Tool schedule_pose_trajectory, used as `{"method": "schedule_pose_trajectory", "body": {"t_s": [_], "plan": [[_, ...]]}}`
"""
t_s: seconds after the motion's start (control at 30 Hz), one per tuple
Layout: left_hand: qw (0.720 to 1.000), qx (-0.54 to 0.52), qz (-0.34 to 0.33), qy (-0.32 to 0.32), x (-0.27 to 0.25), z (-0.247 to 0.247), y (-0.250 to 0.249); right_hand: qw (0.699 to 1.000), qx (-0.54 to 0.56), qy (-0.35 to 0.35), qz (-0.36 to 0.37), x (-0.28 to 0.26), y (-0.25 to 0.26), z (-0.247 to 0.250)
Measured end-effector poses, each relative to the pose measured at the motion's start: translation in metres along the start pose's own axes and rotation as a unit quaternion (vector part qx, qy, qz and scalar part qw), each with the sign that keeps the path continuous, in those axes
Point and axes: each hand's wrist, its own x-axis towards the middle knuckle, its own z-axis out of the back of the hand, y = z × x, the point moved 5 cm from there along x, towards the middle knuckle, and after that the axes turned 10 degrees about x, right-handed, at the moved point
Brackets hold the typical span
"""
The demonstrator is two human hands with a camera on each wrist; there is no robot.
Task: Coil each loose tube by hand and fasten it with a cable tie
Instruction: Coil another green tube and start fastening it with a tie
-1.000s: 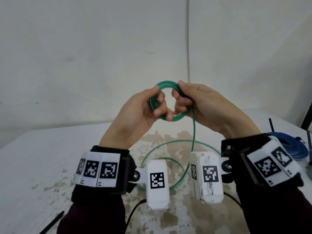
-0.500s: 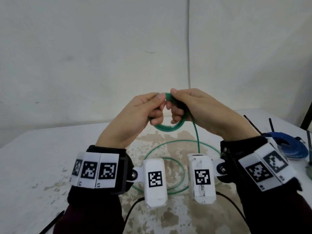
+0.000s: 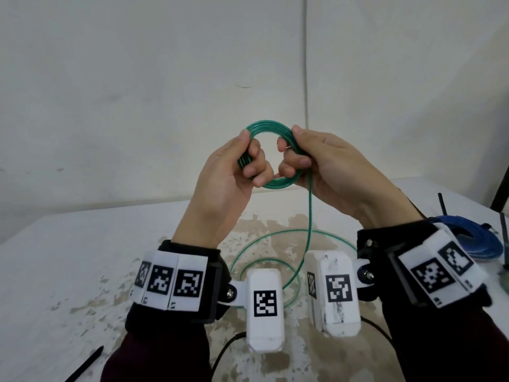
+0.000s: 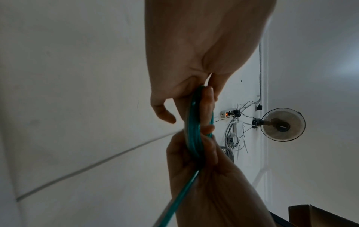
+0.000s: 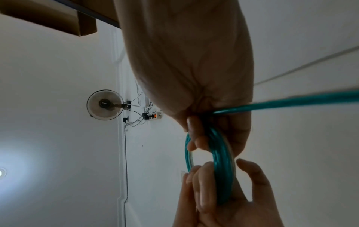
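Both hands, left hand (image 3: 225, 172) and right hand (image 3: 325, 164), pinch green tube coil (image 3: 268, 126) above table (image 3: 82, 257), loose tail (image 3: 309, 216) unwound below coil, blue coil (image 3: 479, 238) done, no tie yet

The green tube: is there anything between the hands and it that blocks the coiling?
Nothing visible does. The left hand and the right hand both grip the green tube directly, on opposite sides of the coil. The loose end hangs free down to the table.
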Motion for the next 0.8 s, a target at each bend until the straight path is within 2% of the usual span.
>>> {"method": "schedule_pose_trajectory", "body": {"t_s": [0.13, 0.23, 0.3, 0.4, 0.53, 0.63, 0.8], "plan": [[0.991, 0.086, 0.071, 0.078, -0.005, 0.000, 0.005, 0.990, -0.131, 0.041, -0.020, -0.003, -0.002, 0.003], [0.978, 0.145, 0.091, 0.122, -0.011, 0.002, 0.006, 0.978, -0.189, 0.075, -0.043, -0.007, -0.006, -0.002], [0.976, 0.165, 0.083, 0.113, -0.011, 0.003, 0.005, 0.981, -0.175, 0.065, -0.045, -0.005, -0.008, -0.005], [0.983, 0.169, 0.043, 0.066, -0.007, 0.005, 0.000, 0.993, -0.107, 0.030, -0.037, -0.001, -0.010, -0.005], [0.995, 0.099, -0.003, -0.016, -0.003, 0.007, -0.006, 0.998, -0.036, 0.021, -0.036, -0.002, -0.005, -0.007], [0.997, 0.061, -0.031, -0.041, -0.002, 0.007, -0.008, 0.999, -0.004, 0.024, -0.030, -0.003, -0.001, -0.010], [0.999, 0.039, 0.036, -0.005, -0.002, 0.006, -0.003, 0.999, -0.041, 0.009, -0.009, -0.002, -0.002, -0.008]]}}
